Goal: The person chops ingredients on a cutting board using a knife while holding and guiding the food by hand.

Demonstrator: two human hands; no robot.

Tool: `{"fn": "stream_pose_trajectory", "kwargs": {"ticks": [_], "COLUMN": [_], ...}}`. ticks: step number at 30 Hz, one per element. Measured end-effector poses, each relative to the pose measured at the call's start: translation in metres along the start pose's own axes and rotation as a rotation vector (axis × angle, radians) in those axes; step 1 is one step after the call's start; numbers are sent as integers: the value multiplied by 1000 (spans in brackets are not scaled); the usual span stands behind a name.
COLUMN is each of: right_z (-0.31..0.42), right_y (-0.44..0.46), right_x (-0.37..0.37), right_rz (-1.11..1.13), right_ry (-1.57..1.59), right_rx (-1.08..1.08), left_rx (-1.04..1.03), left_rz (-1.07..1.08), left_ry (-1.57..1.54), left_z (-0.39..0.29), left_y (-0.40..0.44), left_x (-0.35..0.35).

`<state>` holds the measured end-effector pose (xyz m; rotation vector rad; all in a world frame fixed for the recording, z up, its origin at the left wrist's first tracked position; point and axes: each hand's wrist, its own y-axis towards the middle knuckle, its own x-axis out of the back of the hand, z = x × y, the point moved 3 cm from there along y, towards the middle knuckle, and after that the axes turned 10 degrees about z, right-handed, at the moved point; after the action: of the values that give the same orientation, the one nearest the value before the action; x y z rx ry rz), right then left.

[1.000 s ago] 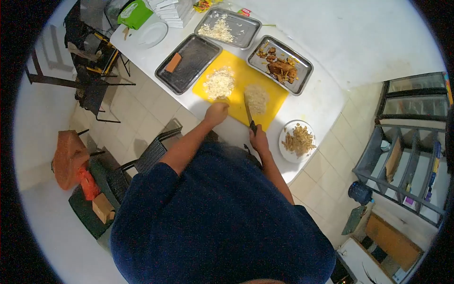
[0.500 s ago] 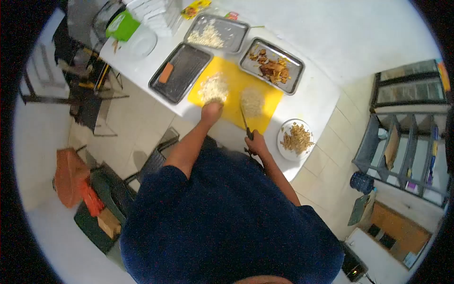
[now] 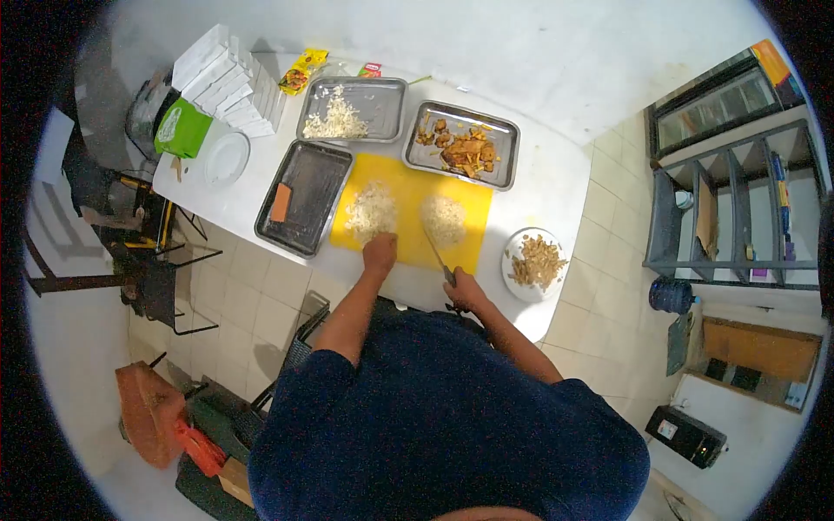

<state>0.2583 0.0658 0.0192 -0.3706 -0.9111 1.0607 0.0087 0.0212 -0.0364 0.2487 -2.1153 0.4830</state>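
My right hand is wrapped round the dark handle of a knife. Its blade lies along the left edge of a pale chopped pile on a yellow cutting board. Closed, my left hand rests at the near edge of another pale chopped pile on the board's left part; whatever is between its fingers is too small to make out. Left of the board is a dark tray with an orange-brown block in it.
Behind the board stand a tray of pale pieces and a tray of browned food. A plate of brown strips is at the right. White boxes, a green bag and a white plate stand at the back left.
The view has turned and shifted, so the table appears lower and rotated. My left hand stays at the near edge of the left pile, and my right hand still holds the knife by the right pile.
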Motion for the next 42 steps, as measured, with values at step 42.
{"fn": "stream_pose_trajectory", "kwargs": {"ticks": [42], "right_z": [-22], "right_y": [-19], "right_x": [-6], "right_rz": [58], "right_ry": [428], "right_rx": [113], "left_rx": [-18], "left_rz": [-3], "left_ry": [-416], "left_z": [-17], "left_y": [-13], "left_x": [-12]}}
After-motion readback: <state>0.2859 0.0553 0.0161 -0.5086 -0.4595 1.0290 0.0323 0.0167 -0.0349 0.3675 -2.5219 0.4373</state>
